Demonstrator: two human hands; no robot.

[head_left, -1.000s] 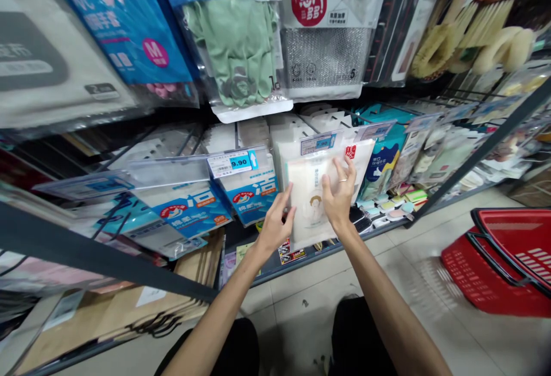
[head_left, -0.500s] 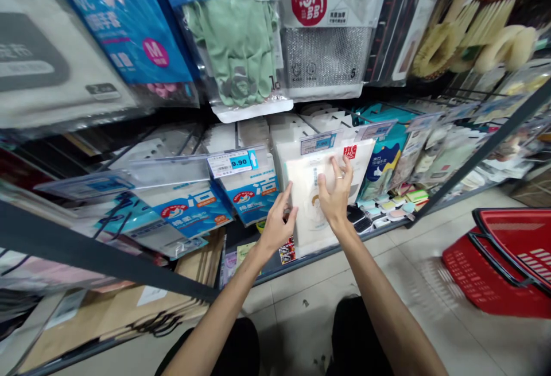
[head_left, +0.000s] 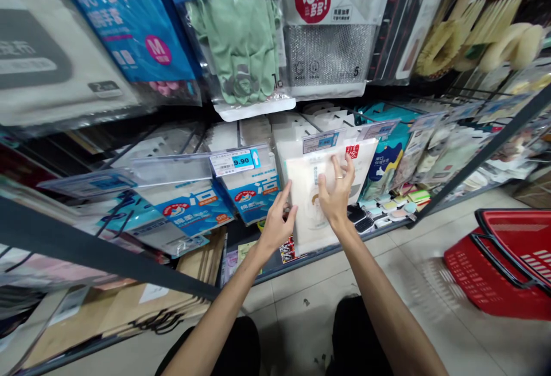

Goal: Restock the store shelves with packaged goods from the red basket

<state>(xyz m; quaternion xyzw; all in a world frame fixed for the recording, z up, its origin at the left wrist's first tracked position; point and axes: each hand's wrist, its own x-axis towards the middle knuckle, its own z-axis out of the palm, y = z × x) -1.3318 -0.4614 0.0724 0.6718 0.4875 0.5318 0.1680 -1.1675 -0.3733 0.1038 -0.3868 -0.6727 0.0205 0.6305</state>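
A cream, flat packet [head_left: 306,204] with a small printed figure hangs upright on the lower rack, before other pale packs with a red-labelled corner. My left hand [head_left: 276,224] is at its left edge, fingers stretched along the side and thumb apart. Across the packet's front lies my right hand [head_left: 337,195], a ring on one finger, its fingers spread and touching the surface. Neither hand closes around the packet. Just above it is a price tag [head_left: 321,141] in a clear holder. Blue-and-white cloth packs [head_left: 256,195] hang to the left.
Green rubber gloves [head_left: 236,49] and a silvery mesh pack [head_left: 329,54] hang above. Brushes [head_left: 445,49] hang at upper right. A red shopping basket [head_left: 495,272] stands on the tiled floor at right. Dark rack posts [head_left: 477,158] flank the section.
The view has shifted very slightly. Both hands keep nearly the same places on the cream packet.
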